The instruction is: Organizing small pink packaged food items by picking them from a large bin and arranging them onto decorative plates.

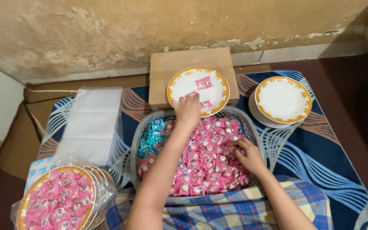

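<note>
- Left hand reaches fwd over the basket, fingers bunched narrow at the near rim of a white plate w/ gold-orange border; can't tell if they pinch a candy.
- Plate round, glossy, sits flat on a brown cardboard box beyond the basket; a few pink wrapped candies on it.
- Right hand lies in the candy heap, fingers curled, closing on small pink wrappers.
- Basket: grey plastic lattice, oval, long axis left-right, just in front of the person's checked lap; pink sweets fill it, blue ones at left end.
- Stack of same plates to the right on a blue patterned cloth.
- Filled plates in clear bags near left.
</note>
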